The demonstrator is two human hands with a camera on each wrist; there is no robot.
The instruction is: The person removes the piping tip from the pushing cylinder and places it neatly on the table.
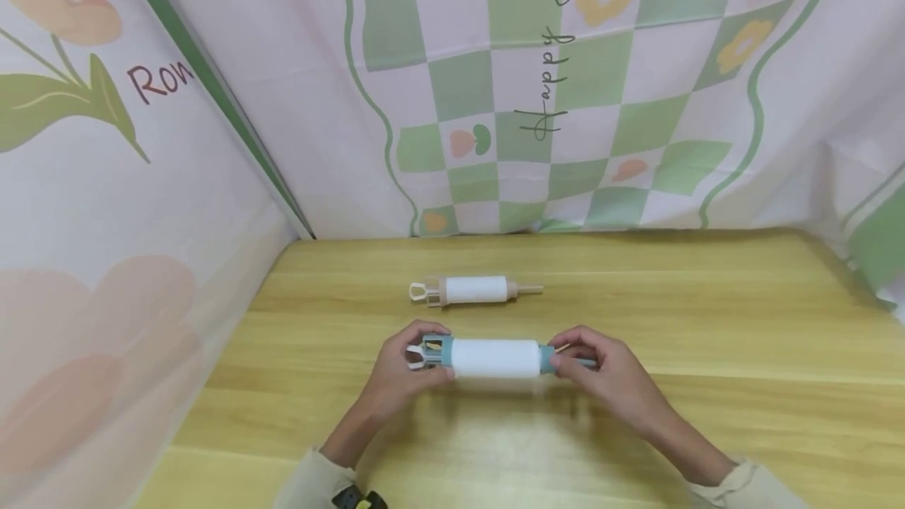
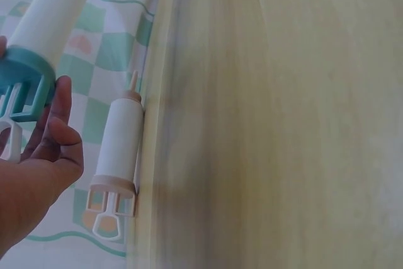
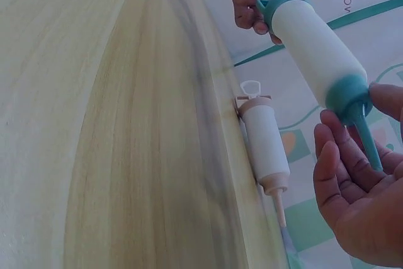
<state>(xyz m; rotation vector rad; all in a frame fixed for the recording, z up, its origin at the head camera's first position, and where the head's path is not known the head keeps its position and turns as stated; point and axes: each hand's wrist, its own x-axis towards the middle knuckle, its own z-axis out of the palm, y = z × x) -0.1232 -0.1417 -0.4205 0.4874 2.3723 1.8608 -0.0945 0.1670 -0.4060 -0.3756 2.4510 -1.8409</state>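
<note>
While both your hands are on it, the teal-and-white tube runs level from left to right, held just above the wooden surface, midway between your arms. Left hand: bent round the loop end, thumb on the near side, fingers on the far side, pinching the tube at its teal collar. The teal frame and white loop handle stick out leftward, within the curve of your palm. Right hand: thumb and fingertips pinching the teal cap at the other end; the remaining fingers curl loosely by the slim teal nozzle, which points right. The white barrel between cap and collar is left uncovered by either hand.

Second specimen, seemingly smaller: a tan-and-white tube lying on its side on the surface, just beyond the one you hold and apart from it, roughly parallel. Its white ring handle faces left, its tan nozzle right. Neither of your hands touches it.

Surroundings: checked green-and-white cloth hangs at the far edge, lettered and flowered; a floral cloth stands along the left. Pale sleeves on both your arms; a black-and-yellow wristband beside the left cuff.
</note>
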